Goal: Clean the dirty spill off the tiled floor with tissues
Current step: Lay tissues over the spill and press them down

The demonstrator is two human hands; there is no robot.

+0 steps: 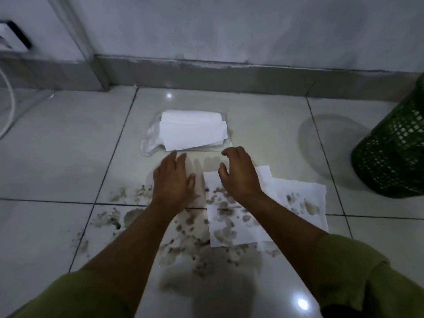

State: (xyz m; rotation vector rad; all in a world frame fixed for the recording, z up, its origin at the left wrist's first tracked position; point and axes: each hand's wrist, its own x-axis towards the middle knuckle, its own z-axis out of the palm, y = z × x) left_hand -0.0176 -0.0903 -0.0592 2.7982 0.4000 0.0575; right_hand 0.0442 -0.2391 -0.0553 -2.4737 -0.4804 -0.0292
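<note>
A dark, muddy spill point(183, 246) spreads over the glossy white floor tiles point(57, 157) in front of me. Two white tissues lie flat on its right part, soaked with brown blotches: one point(231, 216) under my right forearm, another point(300, 203) further right. A stack of clean white tissues point(192, 131) sits in a clear wrapper nearer the wall. My left hand point(173, 177) hovers with straight fingers just short of the stack, holding nothing. My right hand point(238, 173) hangs over the top of the soiled tissue with loosely curled fingers, holding nothing.
A green mesh waste basket point(394, 152) stands at the right edge. A grey skirting point(229, 76) runs along the white wall behind the tissues. A white cable point(9, 106) curves at the far left. My olive sleeves fill the bottom corners.
</note>
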